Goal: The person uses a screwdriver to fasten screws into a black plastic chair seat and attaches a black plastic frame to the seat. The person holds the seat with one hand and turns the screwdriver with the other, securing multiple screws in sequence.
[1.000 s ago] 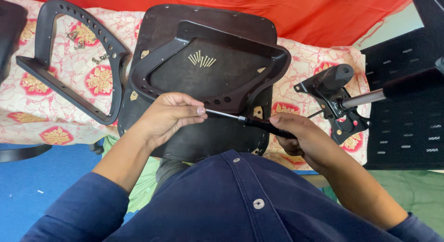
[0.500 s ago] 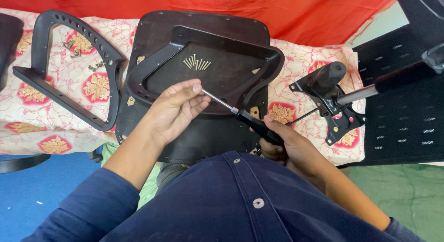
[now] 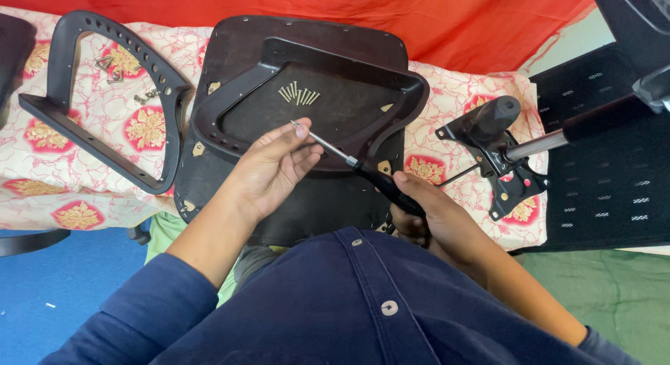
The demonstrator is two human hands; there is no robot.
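Right hand: the right hand is wrapped around the black handle of the screwdriver, fingers closed on it, low at the near edge of the seat pan.
Left hand: the left hand pinches the metal shaft of the screwdriver near its tip, thumb and fingertips pressed together on it.
Screwdriver: it lies slanted, handle toward the person, tip pointing up and left over the hollow of the seat pan.
Seat pan: the dark seat pan lies upside down on the flowered cloth, a black curved frame on top of it forming a shallow tray.
Contents: a small cluster of brass screws lies inside that hollow, just beyond the screwdriver tip, not touching it.
Left side: a black armrest loop rests on the cloth, with a few loose metal fittings inside its opening.
Right side: a black tilt mechanism with a lever rod sits on the cloth, well apart from the hands.
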